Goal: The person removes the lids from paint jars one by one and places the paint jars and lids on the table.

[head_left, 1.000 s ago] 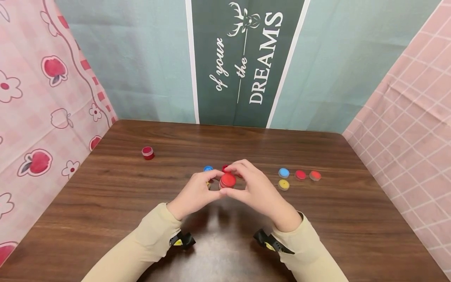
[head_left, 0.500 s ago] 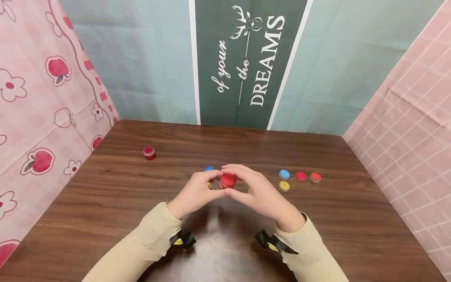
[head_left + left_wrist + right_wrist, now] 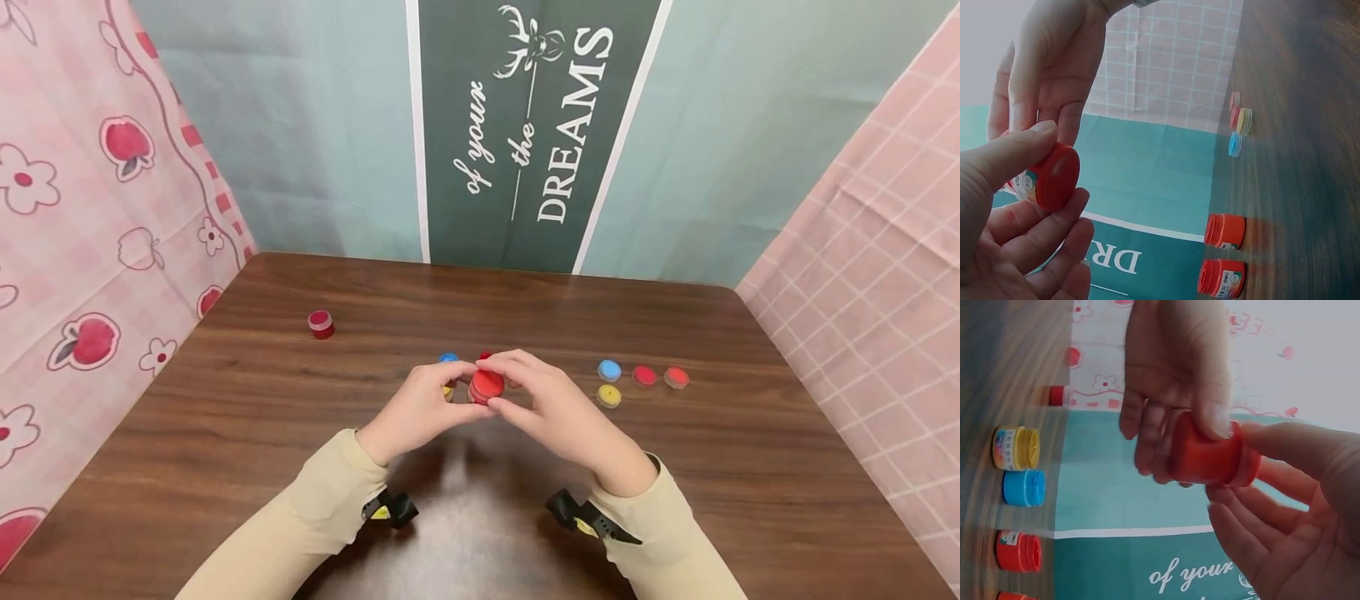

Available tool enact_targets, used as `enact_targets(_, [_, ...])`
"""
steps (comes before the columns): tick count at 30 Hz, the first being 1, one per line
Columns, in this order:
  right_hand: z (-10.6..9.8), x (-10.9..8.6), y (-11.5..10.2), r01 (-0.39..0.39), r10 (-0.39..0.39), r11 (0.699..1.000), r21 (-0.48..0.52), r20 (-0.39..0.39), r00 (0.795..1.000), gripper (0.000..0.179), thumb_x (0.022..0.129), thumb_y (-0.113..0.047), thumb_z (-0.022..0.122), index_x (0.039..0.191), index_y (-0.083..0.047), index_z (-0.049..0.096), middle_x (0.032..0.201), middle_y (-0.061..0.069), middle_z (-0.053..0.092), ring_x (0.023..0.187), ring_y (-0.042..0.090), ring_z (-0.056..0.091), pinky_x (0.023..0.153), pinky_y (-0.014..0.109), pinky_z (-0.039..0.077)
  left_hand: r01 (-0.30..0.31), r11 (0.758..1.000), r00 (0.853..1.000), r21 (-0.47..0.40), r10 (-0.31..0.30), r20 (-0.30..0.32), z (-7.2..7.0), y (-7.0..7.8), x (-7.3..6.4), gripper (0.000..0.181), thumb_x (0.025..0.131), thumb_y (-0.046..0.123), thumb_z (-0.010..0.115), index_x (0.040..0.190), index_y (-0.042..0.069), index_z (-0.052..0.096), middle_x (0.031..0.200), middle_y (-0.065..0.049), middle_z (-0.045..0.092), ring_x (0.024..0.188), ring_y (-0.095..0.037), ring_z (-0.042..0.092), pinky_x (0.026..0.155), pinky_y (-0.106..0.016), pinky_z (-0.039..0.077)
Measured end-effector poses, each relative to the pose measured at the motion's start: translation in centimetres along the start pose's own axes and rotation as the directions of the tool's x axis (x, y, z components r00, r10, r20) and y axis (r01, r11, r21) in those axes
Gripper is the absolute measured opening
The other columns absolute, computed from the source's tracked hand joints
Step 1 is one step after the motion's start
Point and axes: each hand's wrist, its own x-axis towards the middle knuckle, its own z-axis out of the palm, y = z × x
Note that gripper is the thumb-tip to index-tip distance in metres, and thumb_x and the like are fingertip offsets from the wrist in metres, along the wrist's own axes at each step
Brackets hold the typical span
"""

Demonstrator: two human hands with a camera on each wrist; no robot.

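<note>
Both hands meet around a red paint jar (image 3: 486, 386) with a clear-rimmed lid, held up over the table. My left hand (image 3: 416, 412) grips the jar's body between thumb and fingers; in the left wrist view the smooth red base (image 3: 1063, 178) faces the camera. My right hand (image 3: 551, 417) has thumb and fingers around the lid (image 3: 1249, 465), which sits on the jar. Beyond the hands stand open paint jars: a yellow one (image 3: 1015, 448), a blue one (image 3: 1024, 487) and a red one (image 3: 1018, 550). The hands partly hide them in the head view.
To the right lie several loose lids, a blue one (image 3: 609, 370), a yellow one (image 3: 609, 395), a red one (image 3: 644, 376) and an orange-red one (image 3: 677, 377). A lidded dark red jar (image 3: 321, 324) stands at the back left. Cloth hangings surround the brown table (image 3: 225, 433).
The right fingers shift around the lid, first closing toward the left fingertips, then drawing back slightly right. The left hand keeps its hold on the jar.
</note>
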Motion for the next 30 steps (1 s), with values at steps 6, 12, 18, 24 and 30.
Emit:
enact_targets(6, [-0.01, 0.13, -0.24, -0.045, 0.045, 0.999, -0.018, -0.011, 0.999, 0.055, 0.079, -0.020, 0.076, 0.127, -0.006, 0.053, 0.119, 0.002, 0.056, 0.102, 0.011, 0.056, 0.083, 0.025, 0.050, -0.004, 1.000, 1.000, 0.021, 0.003, 0.011, -0.20, 0.21, 0.11, 0.036, 0.077, 0.024, 0.078, 0.108, 0.012, 0.067, 0.093, 0.009, 0.065, 0.079, -0.012, 0.053, 0.063, -0.026, 0.046])
enact_targets(12, [0.41, 0.19, -0.26, -0.109, 0.097, 0.986, -0.123, -0.095, 0.991, 0.045, 0.074, -0.029, 0.080, 0.110, -0.009, 0.062, 0.099, -0.004, 0.055, 0.088, 0.007, 0.055, 0.074, 0.024, 0.050, -0.005, 1.000, 1.000, 0.014, 0.005, 0.018, -0.03, 0.18, 0.20, 0.032, 0.077, 0.022, 0.077, 0.106, 0.012, 0.067, 0.092, 0.007, 0.065, 0.079, -0.013, 0.053, 0.061, -0.025, 0.044])
enact_targets(18, [0.24, 0.00, -0.25, -0.080, 0.074, 0.994, -0.070, -0.083, 0.994, 0.045, 0.076, -0.019, 0.078, 0.116, -0.006, 0.062, 0.102, -0.002, 0.058, 0.090, 0.010, 0.059, 0.077, 0.026, 0.051, 0.008, 1.000, 1.000, 0.018, -0.008, 0.014, 0.03, 0.27, 0.21, 0.033, 0.076, 0.022, 0.079, 0.106, 0.014, 0.067, 0.089, 0.009, 0.064, 0.074, -0.015, 0.051, 0.056, -0.024, 0.042])
enact_targets(24, [-0.47, -0.16, 0.06, -0.048, 0.048, 0.998, 0.028, 0.010, 0.999, 0.047, 0.081, -0.008, 0.072, 0.125, -0.006, 0.057, 0.117, 0.002, 0.059, 0.099, 0.012, 0.057, 0.084, 0.031, 0.050, -0.020, 1.000, 1.000, 0.001, 0.020, 0.013, 0.01, 0.16, 0.23, 0.036, 0.074, 0.022, 0.080, 0.108, 0.014, 0.068, 0.088, 0.011, 0.064, 0.072, -0.019, 0.050, 0.057, -0.026, 0.043])
enact_targets(30, [0.02, 0.08, 0.13, -0.069, 0.069, 0.998, -0.008, -0.056, 0.996, 0.050, 0.072, -0.019, 0.081, 0.116, -0.007, 0.060, 0.110, -0.001, 0.057, 0.096, 0.011, 0.056, 0.084, 0.030, 0.050, -0.031, 1.000, 0.999, 0.001, 0.031, 0.014, 0.15, 0.01, 0.23, 0.034, 0.076, 0.023, 0.078, 0.107, 0.012, 0.069, 0.091, 0.010, 0.066, 0.077, -0.011, 0.052, 0.065, -0.033, 0.048])
